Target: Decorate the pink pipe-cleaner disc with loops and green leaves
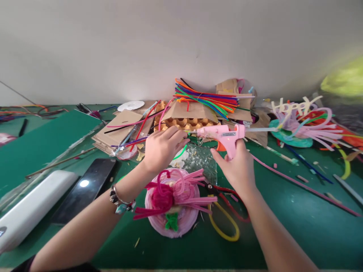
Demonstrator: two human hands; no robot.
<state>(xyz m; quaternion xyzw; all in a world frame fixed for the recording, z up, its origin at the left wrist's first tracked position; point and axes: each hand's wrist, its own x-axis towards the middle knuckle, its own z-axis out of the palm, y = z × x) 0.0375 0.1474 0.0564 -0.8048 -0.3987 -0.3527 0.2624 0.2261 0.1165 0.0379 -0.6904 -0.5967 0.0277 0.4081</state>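
Note:
My right hand [239,164] is wrapped round the grip of a pink hot glue gun [222,134], whose nozzle points left. A translucent glue stick [261,129] sticks out of its back. My left hand [166,145] is closed at the nozzle tip, its fingers pinching a green pipe cleaner [181,152]; the fingertips partly hide it. Below and between the hands lies a round pink coiled disc [153,223] bearing a magenta pipe cleaner flower [162,197], a paler pink one [183,190] and a small green leaf shape [171,221].
A bundle of coloured pipe cleaners [204,99] rests behind on cardboard and an egg carton [187,122]. Scissors [227,198] and a yellow loop [231,234] lie right of the disc. At left are a phone [90,185] and a white device [36,207]. Another pipe cleaner piece [306,121] stands right.

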